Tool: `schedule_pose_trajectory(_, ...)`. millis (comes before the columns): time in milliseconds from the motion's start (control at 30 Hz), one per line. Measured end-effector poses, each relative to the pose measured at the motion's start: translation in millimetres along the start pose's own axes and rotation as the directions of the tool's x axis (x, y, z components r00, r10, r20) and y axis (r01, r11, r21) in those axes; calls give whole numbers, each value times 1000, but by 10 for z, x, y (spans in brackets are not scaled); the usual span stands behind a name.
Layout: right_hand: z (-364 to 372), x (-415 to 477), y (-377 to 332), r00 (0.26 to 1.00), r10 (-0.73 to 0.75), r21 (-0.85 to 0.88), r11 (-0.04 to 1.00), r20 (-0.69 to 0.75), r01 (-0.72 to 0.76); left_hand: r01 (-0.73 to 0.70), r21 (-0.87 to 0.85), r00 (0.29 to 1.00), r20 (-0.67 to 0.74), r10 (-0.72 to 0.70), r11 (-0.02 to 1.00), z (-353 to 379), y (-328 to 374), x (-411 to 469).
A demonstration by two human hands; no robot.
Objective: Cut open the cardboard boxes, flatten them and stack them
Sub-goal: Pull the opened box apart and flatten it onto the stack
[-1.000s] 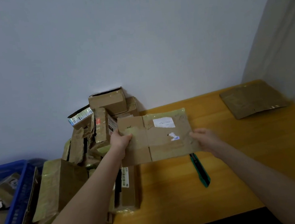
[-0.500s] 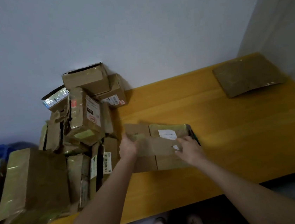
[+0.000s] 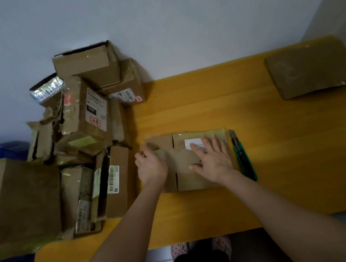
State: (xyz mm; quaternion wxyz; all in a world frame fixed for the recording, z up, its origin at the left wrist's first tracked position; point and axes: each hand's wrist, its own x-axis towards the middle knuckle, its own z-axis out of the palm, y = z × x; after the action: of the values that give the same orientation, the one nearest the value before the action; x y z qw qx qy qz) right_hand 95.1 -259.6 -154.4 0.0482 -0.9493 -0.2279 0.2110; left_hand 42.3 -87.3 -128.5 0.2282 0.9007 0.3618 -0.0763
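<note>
A flattened brown cardboard box [image 3: 184, 179] with a white label lies on the yellow table [image 3: 196, 98], near its front middle. My right hand [image 3: 212, 160] presses flat on it with fingers spread, partly over the label. My left hand [image 3: 150, 165] rests on its left flaps; how its fingers lie is blurred. A green utility knife [image 3: 243, 157] lies on the table right beside the box's right edge. A second flattened box [image 3: 315, 67] lies at the table's far right corner.
A heap of unopened taped cardboard boxes [image 3: 89, 123] fills the table's left end against the wall. A larger box [image 3: 18, 200] leans at the far left over a blue crate [image 3: 1, 150]. My slippered feet [image 3: 200, 246] show under the table's front edge.
The flattened box, held up in both hands a second ago, now lies on the table. My hands have shifted onto its top, and the knife shows again at its right.
</note>
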Motion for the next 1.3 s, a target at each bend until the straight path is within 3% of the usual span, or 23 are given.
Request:
schedule_pose_trajectory(67, 41, 79, -1, 1000, -20, -16, 1000, -21, 20, -213, 131, 977, 16, 213, 968, 125, 8, 7)
schedule_pose_trajectory(133, 79, 150, 3, 998, -43, -51, 998, -53, 40, -412, 229, 911, 92, 402, 882, 238, 26, 46)
schedule_pose_trajectory(233, 117, 239, -8, 992, -74, -74, 995, -98, 67, -536, 335, 844, 184, 505, 775, 388, -35, 109)
schedule_pose_trajectory(400, 298, 301, -31, 993, -92, -87, 992, -68, 86, -526, 377, 850, 251, 463, 762, 609, -223, 145)
schedule_pose_trajectory(667, 522, 375, -21, 992, -57, -135, 990, -115, 42, -493, 429, 869, 194, 456, 757, 822, -306, 191)
schedule_pose_trajectory(1300, 493, 376, -32, 995, -58, -125, 991, -78, 48, -483, 416, 874, 186, 448, 770, 808, -295, 191)
